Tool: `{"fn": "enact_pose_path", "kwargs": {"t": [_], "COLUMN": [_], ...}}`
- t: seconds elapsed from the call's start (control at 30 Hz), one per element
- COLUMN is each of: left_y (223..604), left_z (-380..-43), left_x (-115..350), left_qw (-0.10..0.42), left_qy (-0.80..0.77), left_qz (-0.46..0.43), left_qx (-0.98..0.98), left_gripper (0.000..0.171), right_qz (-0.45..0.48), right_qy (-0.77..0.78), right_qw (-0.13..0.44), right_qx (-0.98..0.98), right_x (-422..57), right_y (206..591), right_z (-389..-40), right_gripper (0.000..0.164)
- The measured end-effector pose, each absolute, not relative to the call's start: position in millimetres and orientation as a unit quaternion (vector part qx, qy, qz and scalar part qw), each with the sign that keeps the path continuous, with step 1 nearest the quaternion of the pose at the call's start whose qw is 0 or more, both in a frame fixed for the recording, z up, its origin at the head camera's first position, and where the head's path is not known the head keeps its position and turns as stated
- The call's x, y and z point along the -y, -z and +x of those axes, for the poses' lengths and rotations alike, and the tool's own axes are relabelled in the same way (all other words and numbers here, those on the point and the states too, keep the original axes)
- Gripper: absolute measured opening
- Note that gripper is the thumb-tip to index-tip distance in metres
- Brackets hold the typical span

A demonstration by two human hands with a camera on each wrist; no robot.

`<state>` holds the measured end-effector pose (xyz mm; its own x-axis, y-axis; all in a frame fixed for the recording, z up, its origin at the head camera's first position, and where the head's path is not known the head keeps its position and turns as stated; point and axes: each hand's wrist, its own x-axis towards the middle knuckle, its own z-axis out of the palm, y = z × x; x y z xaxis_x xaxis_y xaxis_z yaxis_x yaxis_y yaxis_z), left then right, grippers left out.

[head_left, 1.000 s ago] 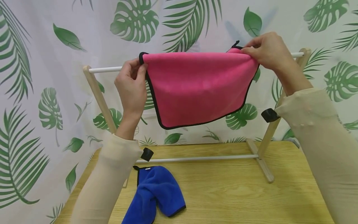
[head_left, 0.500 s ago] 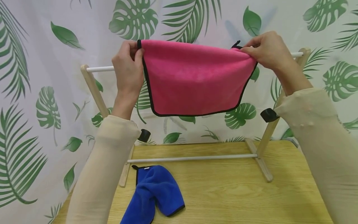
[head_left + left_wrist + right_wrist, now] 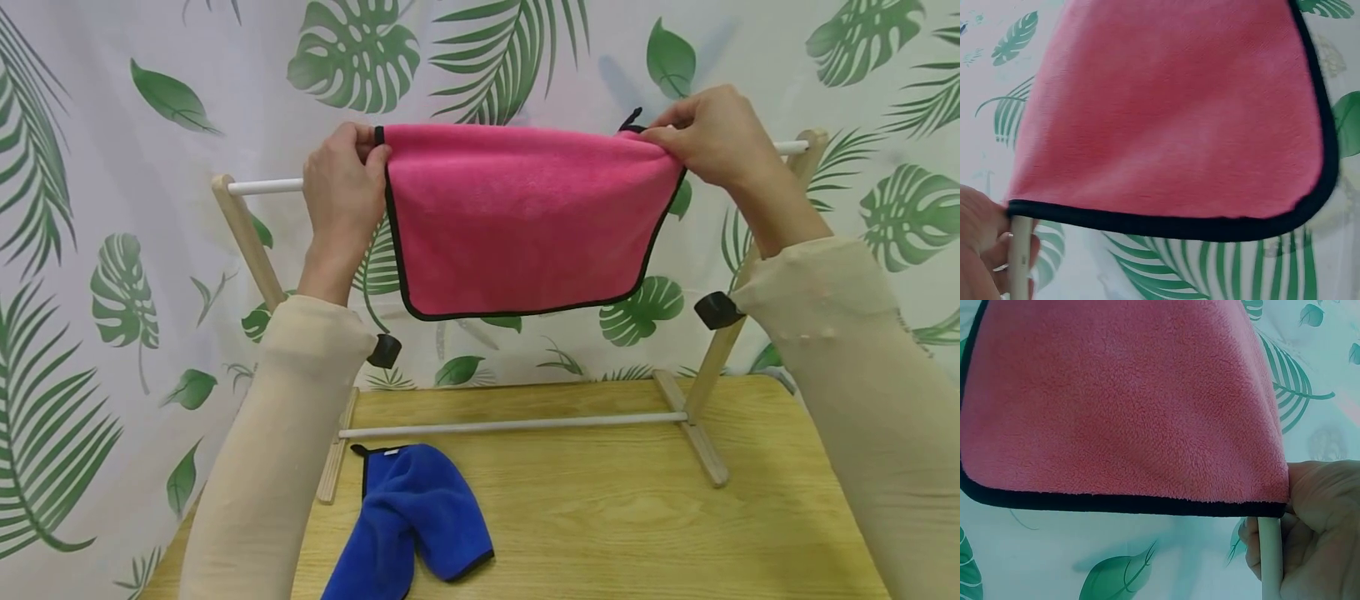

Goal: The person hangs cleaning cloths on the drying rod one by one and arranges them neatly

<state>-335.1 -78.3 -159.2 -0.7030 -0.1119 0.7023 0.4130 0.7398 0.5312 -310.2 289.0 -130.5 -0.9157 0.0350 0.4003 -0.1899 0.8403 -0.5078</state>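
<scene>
A pink towel (image 3: pixel 525 225) with black edging hangs over the white upper bar (image 3: pixel 264 187) of a drying rack, its front flap facing me. My left hand (image 3: pixel 341 196) pinches the towel's left edge at the fold, right at the bar. At the right end of the fold, my right hand (image 3: pixel 723 137) pinches the other edge, and a small black hanging loop (image 3: pixel 634 117) sticks up beside its fingers. In both wrist views the bar comes out from under the black edging next to each hand. The towel's back flap is hidden in the head view.
A crumpled blue towel (image 3: pixel 427 508) with black edging lies on the wooden table (image 3: pixel 637 525) at front left. The rack's wooden legs (image 3: pixel 708 379) and lower white bar (image 3: pixel 517 427) stand behind it. A leaf-print curtain (image 3: pixel 180 275) backs the scene.
My left hand first rose with its end of the pink towel, then came down a little towards the bar, levelling the fold. The right hand has stayed almost still.
</scene>
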Motion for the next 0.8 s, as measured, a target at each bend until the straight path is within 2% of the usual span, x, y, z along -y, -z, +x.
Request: {"fn": "enact_pose_path", "kwargs": {"t": [0.13, 0.27, 0.57, 0.8], "left_y": [149.3, 143.1, 144.5, 145.6], "left_z": [-333.1, -331.1, -330.2, -327.4], "left_x": [79.8, 81.8, 86.9, 93.7], "left_qw": [0.296, 0.247, 0.217, 0.181], "left_qy": [0.349, 0.338, 0.326, 0.285], "left_qz": [-0.059, -0.049, -0.071, -0.125], "left_qx": [0.887, 0.907, 0.917, 0.933], "left_gripper": [0.033, 0.034, 0.033, 0.055], "right_qz": [0.040, 0.040, 0.037, 0.035], "right_qy": [-0.278, -0.276, -0.274, -0.267], "right_qw": [0.199, 0.201, 0.197, 0.198], "right_qx": [0.939, 0.939, 0.941, 0.942], "right_x": [-289.6, -290.1, -287.5, -287.5], "right_y": [130.7, 131.3, 131.5, 130.5], "right_z": [-309.1, -308.9, -310.4, -311.0], "right_gripper": [0.047, 0.046, 0.046, 0.046]}}
